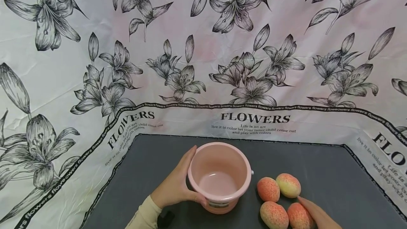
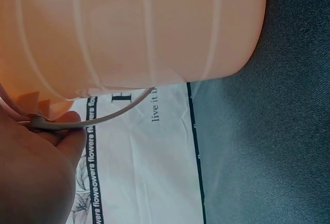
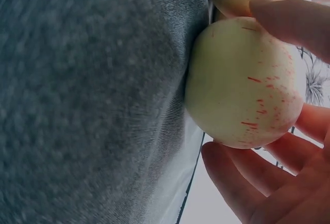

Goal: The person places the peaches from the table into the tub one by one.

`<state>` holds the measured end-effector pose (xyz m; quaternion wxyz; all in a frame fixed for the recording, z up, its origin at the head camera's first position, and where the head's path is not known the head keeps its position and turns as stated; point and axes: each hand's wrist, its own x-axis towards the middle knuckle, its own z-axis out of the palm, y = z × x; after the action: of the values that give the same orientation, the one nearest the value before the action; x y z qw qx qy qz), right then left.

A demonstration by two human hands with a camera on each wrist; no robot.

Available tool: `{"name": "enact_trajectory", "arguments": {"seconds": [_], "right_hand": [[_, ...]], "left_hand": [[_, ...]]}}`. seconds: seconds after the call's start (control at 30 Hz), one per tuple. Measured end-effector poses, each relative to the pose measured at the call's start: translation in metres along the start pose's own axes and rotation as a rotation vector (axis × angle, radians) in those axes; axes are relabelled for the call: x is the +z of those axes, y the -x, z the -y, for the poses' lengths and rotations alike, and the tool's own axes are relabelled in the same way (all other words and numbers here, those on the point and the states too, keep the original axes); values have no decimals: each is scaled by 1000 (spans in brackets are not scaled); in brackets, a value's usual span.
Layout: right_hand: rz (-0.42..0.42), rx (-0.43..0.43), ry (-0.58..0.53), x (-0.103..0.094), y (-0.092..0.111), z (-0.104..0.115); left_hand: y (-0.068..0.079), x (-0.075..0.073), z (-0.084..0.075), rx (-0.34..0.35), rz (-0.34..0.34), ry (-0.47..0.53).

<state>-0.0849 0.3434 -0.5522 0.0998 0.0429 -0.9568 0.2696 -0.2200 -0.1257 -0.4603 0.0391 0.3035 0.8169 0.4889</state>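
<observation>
A pink plastic bucket (image 1: 219, 158) stands upright on the grey tabletop, and nothing lies inside it. My left hand (image 1: 178, 183) grips its left side, thumb at the front below the rim and fingers round the far side. In the left wrist view the bucket's thin pale handle (image 2: 103, 120) hangs down along its wall beside the fingers. To the bucket's right, my right hand (image 1: 318, 215) holds a red and yellow peach (image 1: 298, 215). The right wrist view shows the thumb (image 3: 289, 22) above this peach and the other fingers curled under and behind it.
Several peaches sit close together; besides the held one there are a red peach (image 1: 268, 189), a yellow-red peach (image 1: 288, 185) and a front peach (image 1: 274, 215). A small black object (image 1: 166, 219) lies by the left wrist. A flower-printed cloth (image 1: 254, 123) hangs behind the tabletop (image 1: 143, 162).
</observation>
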Motion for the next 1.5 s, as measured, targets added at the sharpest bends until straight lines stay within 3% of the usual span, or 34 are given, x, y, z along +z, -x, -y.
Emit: {"name": "enact_trajectory", "arguments": {"seconds": [0.13,0.47,0.6,0.8,0.93,1.27,1.5], "right_hand": [[-33,-56,15,1,3,-3],[111,82,83,-27,-14,6],[91,89,90,-48,-31,27],[-93,-88,57,-72,-56,76],[-155,-206,-12,-78,-76,112],[-142,-444,-97,-59,-113,181],[-94,-493,-186,-36,-118,204]], "left_hand": [[3,3,0,-11,4,14],[1,3,-2,-26,-7,-2],[2,0,-1,-27,-12,-11],[3,-1,-1,-14,-11,-14],[1,0,2,-6,-8,-20],[3,1,0,-5,-10,-23],[2,2,-2,-20,-7,-33]]}}
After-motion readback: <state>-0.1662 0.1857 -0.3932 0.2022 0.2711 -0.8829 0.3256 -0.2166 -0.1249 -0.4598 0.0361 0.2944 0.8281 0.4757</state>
